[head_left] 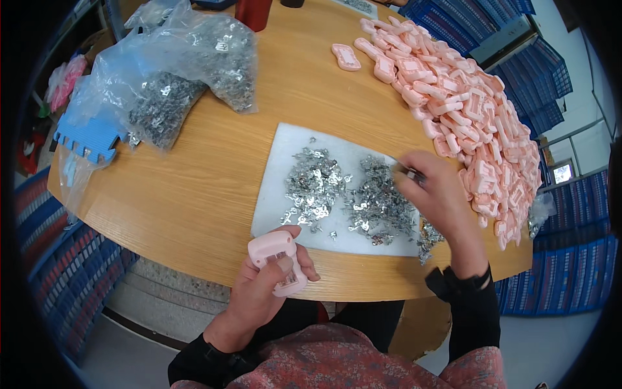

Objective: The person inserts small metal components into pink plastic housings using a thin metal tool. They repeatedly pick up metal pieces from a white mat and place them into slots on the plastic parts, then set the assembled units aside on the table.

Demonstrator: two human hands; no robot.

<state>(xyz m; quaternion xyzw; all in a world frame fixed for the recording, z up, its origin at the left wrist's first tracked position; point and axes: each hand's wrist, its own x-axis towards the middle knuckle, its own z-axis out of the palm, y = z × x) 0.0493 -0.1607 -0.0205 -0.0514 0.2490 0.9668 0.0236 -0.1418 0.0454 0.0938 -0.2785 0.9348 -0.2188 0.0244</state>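
My left hand is closed round a pink plastic housing, its thumb lying over the recessed compartment, where bits of metal show. Over the right edge of a white foam sheet, my right hand pinches a slim dark metal tool that looks like tweezers; its tip is hard to make out. Just beside that hand lies a heap of small silvery metal contact pieces. A second heap of shiny metal pieces spreads over the sheet's left half.
A big pile of pink housings covers the table's right side, with one housing apart from it. Clear bags of metal parts and a blue foam mat lie at the left. Stacked blue trays surround the wooden table.
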